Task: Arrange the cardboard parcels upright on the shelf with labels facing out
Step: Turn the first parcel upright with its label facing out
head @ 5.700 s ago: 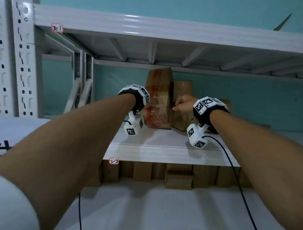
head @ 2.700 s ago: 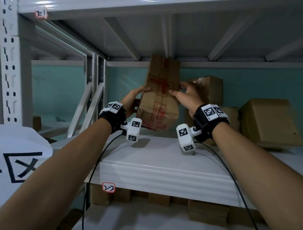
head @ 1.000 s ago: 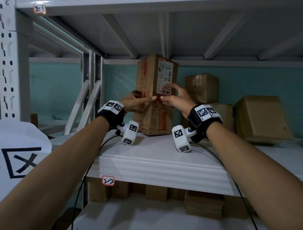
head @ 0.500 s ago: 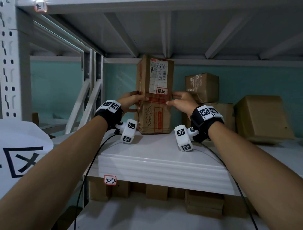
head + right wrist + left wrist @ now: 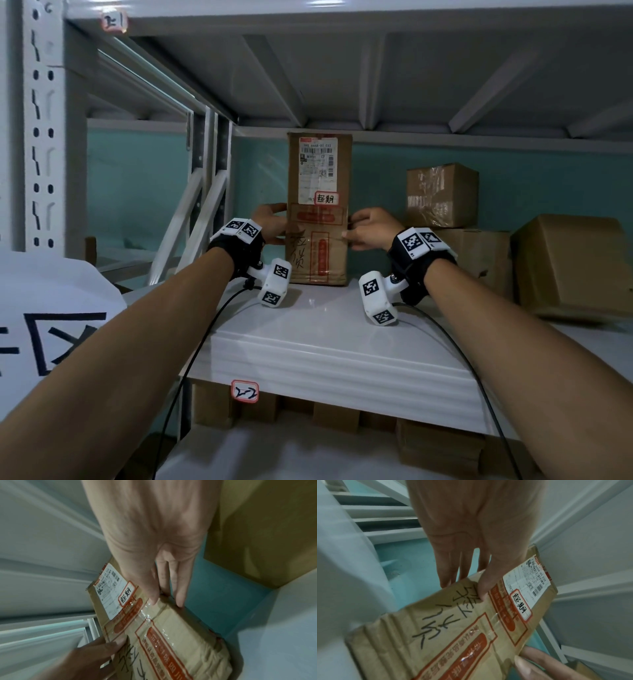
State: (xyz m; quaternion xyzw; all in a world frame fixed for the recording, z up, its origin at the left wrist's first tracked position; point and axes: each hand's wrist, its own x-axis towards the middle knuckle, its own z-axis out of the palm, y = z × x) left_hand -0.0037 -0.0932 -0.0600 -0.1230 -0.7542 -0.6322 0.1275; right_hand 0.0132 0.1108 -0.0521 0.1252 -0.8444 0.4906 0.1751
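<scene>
1. My left hand [image 5: 272, 224] grips the left edge of the tall parcel [image 5: 318, 246], thumb [image 5: 485, 588] laid across its front face and the fingers [image 5: 448, 566] reaching round the side.
2. My right hand [image 5: 371, 229] holds the right edge at about the same height, thumb [image 5: 150, 588] on the front and fingers [image 5: 180, 582] wrapped along the side.
3. Both forearms stretch forward and slightly upward, wrists about level with the parcel's middle.
4. The parcel stands upright on the white shelf [image 5: 325, 318], its shipping label [image 5: 317, 173] facing me.
5. To its right, well apart, a small box [image 5: 442, 195] sits atop another box [image 5: 479, 260], with a tilted box [image 5: 575, 263] beside them.
</scene>
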